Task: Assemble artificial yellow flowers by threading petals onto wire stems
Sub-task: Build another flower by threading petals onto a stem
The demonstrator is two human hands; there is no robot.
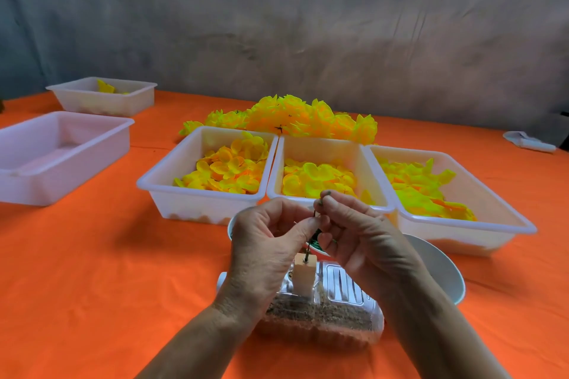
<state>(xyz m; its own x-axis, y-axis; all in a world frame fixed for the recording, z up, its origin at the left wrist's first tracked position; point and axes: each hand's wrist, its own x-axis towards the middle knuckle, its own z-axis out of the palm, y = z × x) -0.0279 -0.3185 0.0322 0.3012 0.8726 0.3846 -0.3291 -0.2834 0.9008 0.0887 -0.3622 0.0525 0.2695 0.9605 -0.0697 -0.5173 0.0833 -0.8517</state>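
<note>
Here both hands [268,231] [354,231] pinch the wire stem [314,213] — each grip closed on it.

The hands hide most of the wire stem [314,216] and the bowl [440,268] behind them.

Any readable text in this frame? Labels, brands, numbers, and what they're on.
None can be read.
The white tubs holding yellow petals are unmarked.
The clear box under the hands has only moulded ridges, no letters.
The green-and-white object between the left hand and right hand may carry print, but it is mostly hidden and too blurred to tell.
</note>
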